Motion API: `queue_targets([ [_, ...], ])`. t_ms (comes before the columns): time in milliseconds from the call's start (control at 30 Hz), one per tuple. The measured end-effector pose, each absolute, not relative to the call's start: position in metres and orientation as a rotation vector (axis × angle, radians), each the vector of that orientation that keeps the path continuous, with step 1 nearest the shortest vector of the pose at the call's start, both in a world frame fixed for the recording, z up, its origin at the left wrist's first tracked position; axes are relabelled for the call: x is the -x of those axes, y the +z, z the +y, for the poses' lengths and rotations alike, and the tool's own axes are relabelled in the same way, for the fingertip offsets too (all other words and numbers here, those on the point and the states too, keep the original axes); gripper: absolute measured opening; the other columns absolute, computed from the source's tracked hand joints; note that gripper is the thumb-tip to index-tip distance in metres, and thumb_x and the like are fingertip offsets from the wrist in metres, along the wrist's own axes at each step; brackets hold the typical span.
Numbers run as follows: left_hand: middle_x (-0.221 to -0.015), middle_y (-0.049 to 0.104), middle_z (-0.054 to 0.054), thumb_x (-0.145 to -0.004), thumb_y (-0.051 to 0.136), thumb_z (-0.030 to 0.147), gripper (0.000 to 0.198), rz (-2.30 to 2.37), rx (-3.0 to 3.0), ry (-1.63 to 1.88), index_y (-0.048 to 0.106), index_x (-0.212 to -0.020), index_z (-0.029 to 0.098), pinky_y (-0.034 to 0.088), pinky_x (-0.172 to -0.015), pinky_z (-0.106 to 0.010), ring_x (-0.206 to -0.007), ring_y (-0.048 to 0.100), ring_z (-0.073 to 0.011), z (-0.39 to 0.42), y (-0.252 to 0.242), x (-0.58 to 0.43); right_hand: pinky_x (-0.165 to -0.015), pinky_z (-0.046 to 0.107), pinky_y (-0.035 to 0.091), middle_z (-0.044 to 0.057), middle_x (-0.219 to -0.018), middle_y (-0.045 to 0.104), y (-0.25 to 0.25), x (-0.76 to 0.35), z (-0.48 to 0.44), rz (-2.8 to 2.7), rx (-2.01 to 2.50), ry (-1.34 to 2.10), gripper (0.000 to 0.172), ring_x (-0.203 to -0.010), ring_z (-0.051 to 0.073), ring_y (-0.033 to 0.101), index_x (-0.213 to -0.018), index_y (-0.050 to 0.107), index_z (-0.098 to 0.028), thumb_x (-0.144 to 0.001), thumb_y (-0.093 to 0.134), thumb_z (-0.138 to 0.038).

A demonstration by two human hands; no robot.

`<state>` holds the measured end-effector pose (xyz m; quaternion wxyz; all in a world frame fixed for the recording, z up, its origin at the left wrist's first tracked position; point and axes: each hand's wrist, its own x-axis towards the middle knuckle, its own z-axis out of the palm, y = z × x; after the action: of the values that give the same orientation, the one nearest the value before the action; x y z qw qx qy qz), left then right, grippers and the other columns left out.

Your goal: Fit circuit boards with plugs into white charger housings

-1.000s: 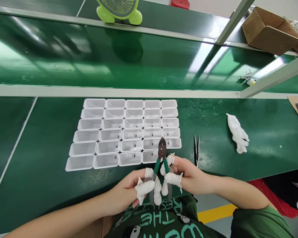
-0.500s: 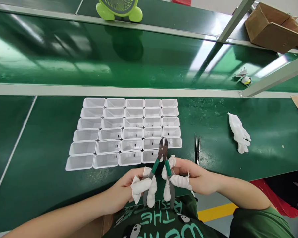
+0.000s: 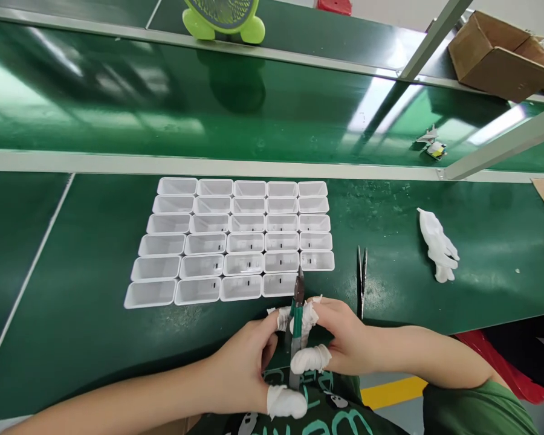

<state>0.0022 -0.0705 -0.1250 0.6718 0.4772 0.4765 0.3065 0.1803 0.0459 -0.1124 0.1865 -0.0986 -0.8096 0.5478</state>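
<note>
Wire cutters (image 3: 298, 329) with green and grey handles stand nearly upright in front of me, dark jaws pointing away and seen edge-on. My right hand (image 3: 335, 338) grips them, with white finger covers on its thumb and fingers. On the other side, my left hand (image 3: 254, 362) has its covered thumb stretched away toward me. Its covered fingertips are beside the handle, partly hidden behind it. Just beyond the cutter tips lie rows of white plastic bins (image 3: 243, 289), several with a small dark speck inside.
Tweezers (image 3: 361, 281) lie right of the bins on the green table (image 3: 390, 290). A white glove (image 3: 436, 244) rests farther right. Above runs a shelf (image 3: 321, 48) with a green fan (image 3: 224, 18) and a cardboard box (image 3: 503, 57). Small parts (image 3: 432, 144) lie near its post.
The cutters have gone from spread handles and parted jaws, one handle in each hand, to closed together and edge-on. My left thumb has come off its handle and moved toward me.
</note>
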Motion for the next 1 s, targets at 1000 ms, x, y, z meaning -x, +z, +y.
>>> queue_targets([
  [1000,-0.063,0.036,0.007,-0.087,0.063,0.050,0.032,1.121,-1.162,0.713,0.055,-0.088,0.019,0.027,-0.052,-0.023,-0.056,0.033,-0.0094,-0.071,-0.125,0.005,-0.076,0.030,0.049,0.004,-0.083,0.061,-0.106,-0.183,0.058,-2.145,0.506,1.737,0.025,-0.080,0.016,0.055,-0.089,0.060,-0.019,-0.097,0.063,-0.043],
])
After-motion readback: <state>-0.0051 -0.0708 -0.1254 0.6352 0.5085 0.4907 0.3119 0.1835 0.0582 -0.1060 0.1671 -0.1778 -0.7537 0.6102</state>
